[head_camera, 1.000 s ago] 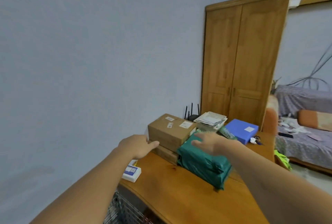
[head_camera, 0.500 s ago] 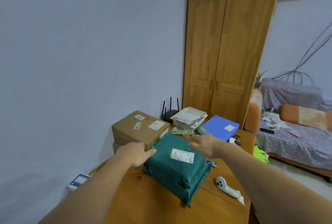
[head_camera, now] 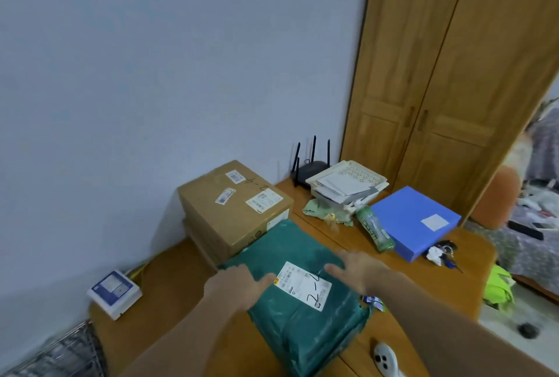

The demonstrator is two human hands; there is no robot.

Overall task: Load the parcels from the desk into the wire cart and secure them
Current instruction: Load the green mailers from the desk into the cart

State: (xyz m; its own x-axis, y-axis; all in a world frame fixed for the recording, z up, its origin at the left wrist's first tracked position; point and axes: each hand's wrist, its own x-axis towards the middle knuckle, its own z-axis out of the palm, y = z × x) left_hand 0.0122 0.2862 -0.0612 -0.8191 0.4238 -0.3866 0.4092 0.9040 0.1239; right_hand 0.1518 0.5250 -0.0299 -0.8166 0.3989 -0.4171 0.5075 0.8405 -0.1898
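Hands, 2, now lower and closer on the green parcel (head_camera: pixel 302 295) than 1 s ago: left hand (head_camera: pixel 234 284) rests on its near-left edge with fingers loosely bent, right hand (head_camera: pixel 360 269) flat and spread on its right side, neither gripping yet. Parcel lies on the desk (head_camera: pixel 169 280), against the 2 stacked cardboard boxes (head_camera: pixel 233 210). Wire cart (head_camera: pixel 57 355) waits at lower left; lift judged imminent, loading not begun.

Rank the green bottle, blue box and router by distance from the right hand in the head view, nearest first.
From the right hand:
1. Green bottle, lying just beyond the hand, beside the box.
2. Blue box, further right on the desk.
3. Router, at the back against the wall.
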